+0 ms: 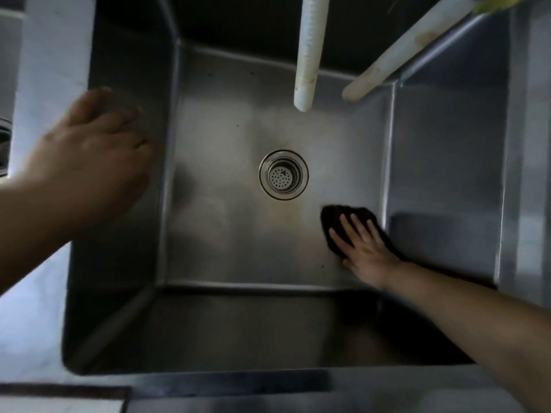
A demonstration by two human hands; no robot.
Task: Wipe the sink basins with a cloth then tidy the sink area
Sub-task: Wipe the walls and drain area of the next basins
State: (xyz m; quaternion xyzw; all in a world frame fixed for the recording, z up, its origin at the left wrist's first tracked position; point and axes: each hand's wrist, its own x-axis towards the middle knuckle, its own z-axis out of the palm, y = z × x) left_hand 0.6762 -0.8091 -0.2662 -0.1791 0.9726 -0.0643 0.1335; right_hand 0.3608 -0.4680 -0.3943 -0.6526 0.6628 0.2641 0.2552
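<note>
While the left hand (92, 150) blurs, right hand (362, 245) presses cloth (334, 219) flat near basin wall (441, 162).

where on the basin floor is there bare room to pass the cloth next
Bare floor lies left of the drain, toward the left wall, and along the near edge. The back strip is hemmed by two white spouts overhead. The right hand presses the dark cloth flat in the right near corner.

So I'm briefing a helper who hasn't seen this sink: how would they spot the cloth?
Look into the square stainless-steel sink basin, then right of its round perforated drain strainer, near the right wall. The dark brown cloth lies flat on the floor under the right hand; it is the only dark, soft thing there.
</note>
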